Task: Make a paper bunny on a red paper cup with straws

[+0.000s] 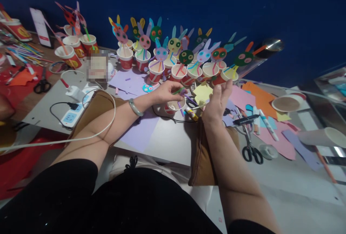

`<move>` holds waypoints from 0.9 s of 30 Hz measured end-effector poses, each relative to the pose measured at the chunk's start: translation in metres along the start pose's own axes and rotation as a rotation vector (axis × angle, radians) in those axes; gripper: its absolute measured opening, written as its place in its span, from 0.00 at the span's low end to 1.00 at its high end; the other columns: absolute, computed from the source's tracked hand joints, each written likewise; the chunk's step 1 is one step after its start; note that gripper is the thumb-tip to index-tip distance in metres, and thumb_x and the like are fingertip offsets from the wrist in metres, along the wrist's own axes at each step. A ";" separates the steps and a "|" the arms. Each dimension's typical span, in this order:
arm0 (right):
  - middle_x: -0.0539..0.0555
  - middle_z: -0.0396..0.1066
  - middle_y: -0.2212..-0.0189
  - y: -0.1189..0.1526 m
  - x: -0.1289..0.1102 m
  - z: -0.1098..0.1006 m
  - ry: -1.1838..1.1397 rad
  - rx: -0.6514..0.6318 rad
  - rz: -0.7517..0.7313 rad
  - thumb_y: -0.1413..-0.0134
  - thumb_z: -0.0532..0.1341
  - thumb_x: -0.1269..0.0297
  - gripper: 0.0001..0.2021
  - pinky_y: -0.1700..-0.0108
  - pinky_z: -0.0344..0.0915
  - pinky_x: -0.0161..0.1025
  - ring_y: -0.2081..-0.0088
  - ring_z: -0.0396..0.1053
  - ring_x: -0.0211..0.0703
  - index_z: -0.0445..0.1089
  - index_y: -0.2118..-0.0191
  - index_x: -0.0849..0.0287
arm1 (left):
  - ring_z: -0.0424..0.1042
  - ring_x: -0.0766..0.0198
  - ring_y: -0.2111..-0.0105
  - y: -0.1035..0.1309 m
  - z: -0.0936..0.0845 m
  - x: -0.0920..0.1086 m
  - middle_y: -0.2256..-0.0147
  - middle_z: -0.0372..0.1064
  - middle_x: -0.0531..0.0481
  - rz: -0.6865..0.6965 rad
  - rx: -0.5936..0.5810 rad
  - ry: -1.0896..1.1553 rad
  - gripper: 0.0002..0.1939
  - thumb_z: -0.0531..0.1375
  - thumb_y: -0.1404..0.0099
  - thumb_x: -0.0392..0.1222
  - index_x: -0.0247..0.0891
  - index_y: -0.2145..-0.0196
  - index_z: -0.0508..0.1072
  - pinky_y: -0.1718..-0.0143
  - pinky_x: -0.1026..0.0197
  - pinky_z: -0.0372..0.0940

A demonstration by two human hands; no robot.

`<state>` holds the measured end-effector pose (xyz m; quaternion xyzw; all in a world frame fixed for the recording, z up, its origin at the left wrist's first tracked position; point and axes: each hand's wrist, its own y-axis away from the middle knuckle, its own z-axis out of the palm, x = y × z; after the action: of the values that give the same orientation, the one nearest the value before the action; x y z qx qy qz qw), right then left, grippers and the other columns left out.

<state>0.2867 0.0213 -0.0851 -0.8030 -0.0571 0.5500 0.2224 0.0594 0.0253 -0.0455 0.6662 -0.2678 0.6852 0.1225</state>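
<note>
Well, the left hand pinches a thin purple-and-green strip over a paper cup, its fingers partly covering the rim. The right hand is near the rabbit-topped cups, fingers mostly straight; whether they grip or touch anything behind, I can't tell. A pixelated patch (quite unreadable) sits beyond the power strip, and somebody's arm is cut off at left.

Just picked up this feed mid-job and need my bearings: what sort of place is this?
Probably a craft workspace: paper cups topped with rabbit-eared faces stand grouped on the table, with coloured paper and black-handled scissors lying nearby.
</note>
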 end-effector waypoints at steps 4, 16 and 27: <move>0.55 0.40 0.26 0.002 -0.008 0.003 -0.166 0.038 0.159 0.36 0.48 0.36 0.39 0.39 0.66 0.67 0.28 0.52 0.60 0.31 0.26 0.33 | 0.76 0.59 0.60 0.001 -0.001 0.000 0.63 0.77 0.43 -0.008 0.001 -0.036 0.18 0.73 0.50 0.37 0.27 0.61 0.79 0.51 0.54 0.68; 0.57 0.43 0.28 0.000 -0.017 0.007 -0.087 0.116 0.130 0.33 0.44 0.39 0.36 0.37 0.64 0.63 0.27 0.51 0.54 0.32 0.25 0.39 | 0.76 0.60 0.61 0.003 0.000 0.001 0.63 0.79 0.43 0.029 0.033 -0.099 0.21 0.74 0.52 0.41 0.30 0.61 0.79 0.53 0.56 0.68; 0.63 0.58 0.31 -0.002 -0.041 0.006 -0.085 -0.148 0.165 0.40 0.53 0.33 0.40 0.37 0.67 0.53 0.32 0.61 0.52 0.56 0.31 0.54 | 0.78 0.58 0.63 0.006 0.001 0.008 0.64 0.80 0.42 -0.108 0.018 -0.168 0.26 0.74 0.54 0.44 0.30 0.57 0.78 0.55 0.56 0.71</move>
<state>0.2655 0.0114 -0.0508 -0.7951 -0.0406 0.5942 0.1140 0.0562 0.0184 -0.0391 0.7358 -0.2346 0.6217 0.1306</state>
